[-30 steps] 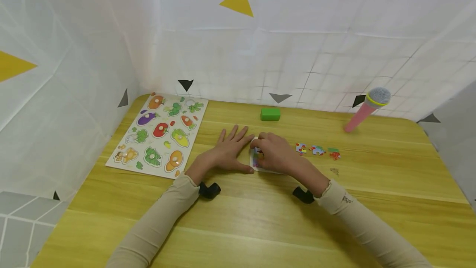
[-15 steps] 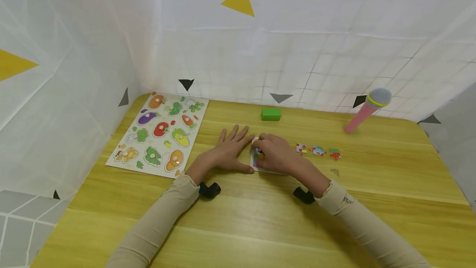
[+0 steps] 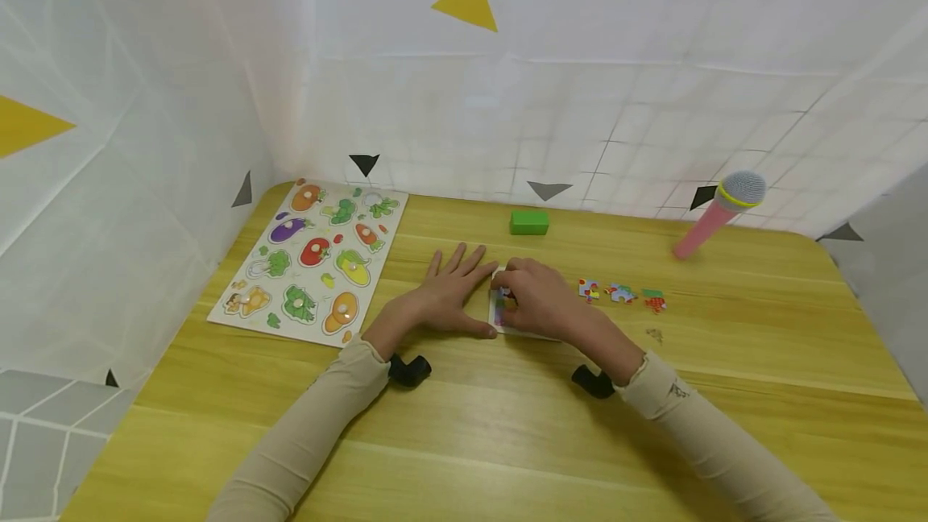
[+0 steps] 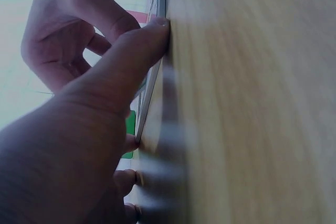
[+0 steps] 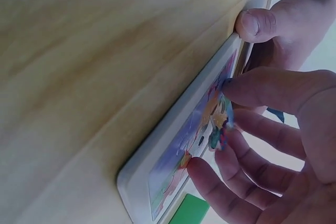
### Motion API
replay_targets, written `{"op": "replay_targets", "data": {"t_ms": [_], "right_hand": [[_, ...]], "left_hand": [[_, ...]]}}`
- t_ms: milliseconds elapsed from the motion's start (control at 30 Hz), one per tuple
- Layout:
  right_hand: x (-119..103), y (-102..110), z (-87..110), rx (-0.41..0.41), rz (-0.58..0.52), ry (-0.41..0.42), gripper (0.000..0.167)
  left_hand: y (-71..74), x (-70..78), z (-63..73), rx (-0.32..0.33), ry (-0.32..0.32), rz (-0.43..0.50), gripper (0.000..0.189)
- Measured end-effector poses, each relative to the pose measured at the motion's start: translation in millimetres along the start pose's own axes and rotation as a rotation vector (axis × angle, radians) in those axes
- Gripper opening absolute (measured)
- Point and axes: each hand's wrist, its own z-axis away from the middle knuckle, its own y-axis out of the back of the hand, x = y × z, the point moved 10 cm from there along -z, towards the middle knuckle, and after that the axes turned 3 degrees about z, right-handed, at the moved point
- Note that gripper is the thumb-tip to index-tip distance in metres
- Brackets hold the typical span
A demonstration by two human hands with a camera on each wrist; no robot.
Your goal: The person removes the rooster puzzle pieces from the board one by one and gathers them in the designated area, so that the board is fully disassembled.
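Observation:
A small puzzle board [image 3: 494,308] with a white rim lies mid-table, partly covered by my right hand [image 3: 544,296]. In the right wrist view, the thumb and fingers of that hand pinch a colourful jigsaw piece [image 5: 222,124], which stands tilted up from the board's picture. My left hand [image 3: 448,296] lies with spread, straight fingers at the board's left side; its thumb [image 4: 152,35] and forefinger touch the edge. Right of the board lie three loose jigsaw pieces: one [image 3: 588,290], another [image 3: 620,292] and a red-and-green one [image 3: 654,301].
A large vegetable peg puzzle [image 3: 329,260] lies at the left of the wooden table [image 3: 464,441]. Behind the small board sits a green block [image 3: 529,223]. A pink toy microphone [image 3: 714,220] stands at the back right, near the white sheeting [image 3: 580,103].

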Motion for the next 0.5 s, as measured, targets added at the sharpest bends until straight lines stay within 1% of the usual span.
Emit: {"op": "replay_targets", "data": {"t_ms": [200,367,500], "right_hand": [[-0.7,1.6,1.9,0.024,-0.005,0.002,0.034],[-1.9,2.4,1.9,0.027,-0.002,-0.005,0.037],[-2.2,2.6,1.9,0.033,0.009,-0.011,0.036]], "left_hand": [[0.1,-0.2,-0.7,-0.003,0.001,-0.002,0.107],[-1.5,-2.4,-1.2,-0.003,0.009,-0.013,0.105],[-2.4,-2.5,-1.8,-0.001,0.006,-0.012,0.105]]}}
